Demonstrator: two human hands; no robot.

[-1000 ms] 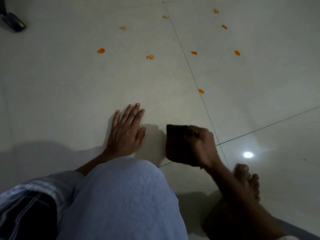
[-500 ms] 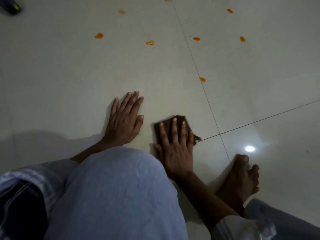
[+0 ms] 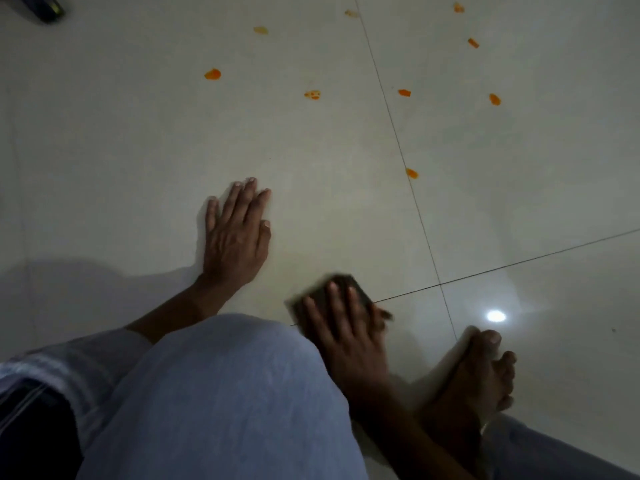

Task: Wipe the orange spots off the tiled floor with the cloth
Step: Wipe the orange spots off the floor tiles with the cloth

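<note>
My right hand (image 3: 349, 327) presses flat on a dark folded cloth (image 3: 341, 284) on the pale tiled floor (image 3: 138, 150), close to my knee and just left of a grout crossing. The hand and cloth are motion-blurred. My left hand (image 3: 235, 233) lies flat on the floor with fingers spread, holding nothing. Several orange spots lie farther ahead: the nearest spot (image 3: 411, 173) on a grout line, one spot (image 3: 212, 74) at the left, a smeared spot (image 3: 312, 95) in the middle, others beyond.
My bent knee in pale blue trousers (image 3: 225, 393) fills the lower middle. My bare foot (image 3: 481, 375) rests on the floor at the lower right. A dark object (image 3: 45, 8) lies at the top left corner. A lamp reflection (image 3: 496, 316) glares by the foot.
My right hand has gone from holding the cloth up to pressing it flat on the floor, and it has slid it slightly nearer to me. The left hand stays planted.
</note>
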